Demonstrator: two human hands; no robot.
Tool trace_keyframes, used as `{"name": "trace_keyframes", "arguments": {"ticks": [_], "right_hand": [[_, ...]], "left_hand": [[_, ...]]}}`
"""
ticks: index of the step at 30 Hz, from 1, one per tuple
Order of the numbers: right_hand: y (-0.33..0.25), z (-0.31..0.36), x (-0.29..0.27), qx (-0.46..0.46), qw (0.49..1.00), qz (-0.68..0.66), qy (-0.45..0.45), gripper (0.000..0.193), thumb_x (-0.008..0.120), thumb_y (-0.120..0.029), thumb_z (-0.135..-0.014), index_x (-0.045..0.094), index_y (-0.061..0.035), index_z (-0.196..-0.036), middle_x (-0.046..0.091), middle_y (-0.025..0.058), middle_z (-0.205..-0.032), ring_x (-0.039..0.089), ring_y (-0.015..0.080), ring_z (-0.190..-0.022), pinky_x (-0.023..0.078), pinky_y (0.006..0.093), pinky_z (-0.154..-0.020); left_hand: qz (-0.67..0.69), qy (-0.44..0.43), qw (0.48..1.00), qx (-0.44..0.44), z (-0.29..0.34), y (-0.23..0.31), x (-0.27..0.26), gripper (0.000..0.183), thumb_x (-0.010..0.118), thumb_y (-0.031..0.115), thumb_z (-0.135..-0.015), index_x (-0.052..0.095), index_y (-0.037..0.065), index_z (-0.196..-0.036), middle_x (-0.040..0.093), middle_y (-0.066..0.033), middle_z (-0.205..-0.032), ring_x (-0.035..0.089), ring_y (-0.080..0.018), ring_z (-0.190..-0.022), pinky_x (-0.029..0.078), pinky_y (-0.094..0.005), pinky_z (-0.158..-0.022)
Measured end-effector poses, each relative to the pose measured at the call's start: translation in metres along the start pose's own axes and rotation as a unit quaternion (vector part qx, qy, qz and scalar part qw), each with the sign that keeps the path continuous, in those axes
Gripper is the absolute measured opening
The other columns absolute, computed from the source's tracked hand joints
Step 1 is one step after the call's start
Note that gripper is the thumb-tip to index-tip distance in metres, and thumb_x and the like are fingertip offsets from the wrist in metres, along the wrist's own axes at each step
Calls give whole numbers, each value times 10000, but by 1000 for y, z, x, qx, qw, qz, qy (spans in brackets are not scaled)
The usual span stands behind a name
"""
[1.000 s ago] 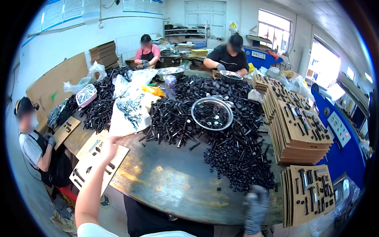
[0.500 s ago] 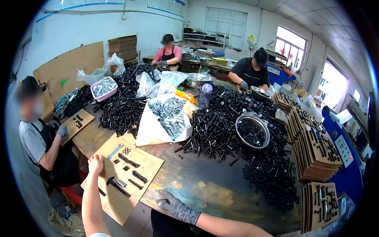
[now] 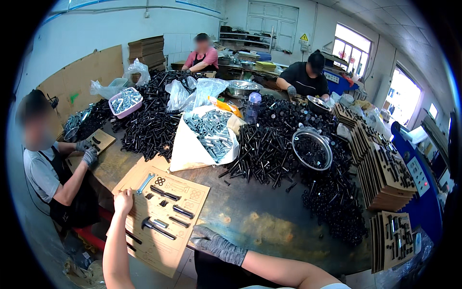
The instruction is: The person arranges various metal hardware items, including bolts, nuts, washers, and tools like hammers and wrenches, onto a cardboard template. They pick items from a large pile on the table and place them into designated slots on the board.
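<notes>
A brown cardboard sheet [image 3: 192, 212] with printed outlines overhangs the near table edge. My bare left hand [image 3: 123, 201] is closed on its left edge, fingers curled. On the sheet lie a small wrench [image 3: 145, 183], a cluster of dark rings [image 3: 160, 181], several black bolts [image 3: 165, 193], a short silver sleeve [image 3: 161, 223] and a black hammer-shaped piece [image 3: 158, 228]. More dark rods lie near my left forearm. My right hand [image 3: 219, 245], in a grey glove, is beside the sheet's lower right edge, fingers stretched out and holding nothing; I cannot tell whether it touches the sheet.
Black bolts [image 3: 262, 151] are heaped across the table, with a white bag of silver sleeves [image 3: 180, 147] and a metal bowl [image 3: 329, 166] among them. Loaded boards [image 3: 373, 180] are stacked at right. Co-workers sit at left [image 3: 57, 178], far side [image 3: 204, 58] and far right [image 3: 305, 79].
The sheet and my left hand sit slightly farther right in view, and more dark rods show on the sheet's lower left. The left co-worker's two hands now meet over their board.
</notes>
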State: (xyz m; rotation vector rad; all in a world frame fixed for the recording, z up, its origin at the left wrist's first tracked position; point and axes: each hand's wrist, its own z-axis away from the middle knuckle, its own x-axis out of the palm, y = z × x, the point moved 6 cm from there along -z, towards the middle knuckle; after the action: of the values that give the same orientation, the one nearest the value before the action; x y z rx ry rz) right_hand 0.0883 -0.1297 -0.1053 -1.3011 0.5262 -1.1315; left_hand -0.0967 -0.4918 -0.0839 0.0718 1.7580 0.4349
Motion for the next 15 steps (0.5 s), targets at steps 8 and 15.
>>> {"name": "trace_keyframes", "arguments": {"ticks": [8, 15], "right_hand": [[26, 77, -56, -59, 995, -66, 50, 572, 675, -93, -960, 458, -18, -1484, 564, 88, -1379, 533, 174, -1261, 451, 312, -1074], [19, 175, -115, 2, 985, -7, 174, 473, 646, -106, -958, 549, -47, -1417, 615, 85, -1287, 593, 184, -1145, 488, 311, -1013]], "left_hand": [[60, -50, 996, 51, 87, 51, -8, 503, 444, 397, -1042, 717, -23, -999, 662, -342, -997, 655, -476, -977, 516, -526, -902], [100, -110, 985, 84, 173, 119, -5, 458, 489, 368, -1023, 705, -36, -1027, 682, -319, -933, 677, -457, -943, 518, -518, -871]]}}
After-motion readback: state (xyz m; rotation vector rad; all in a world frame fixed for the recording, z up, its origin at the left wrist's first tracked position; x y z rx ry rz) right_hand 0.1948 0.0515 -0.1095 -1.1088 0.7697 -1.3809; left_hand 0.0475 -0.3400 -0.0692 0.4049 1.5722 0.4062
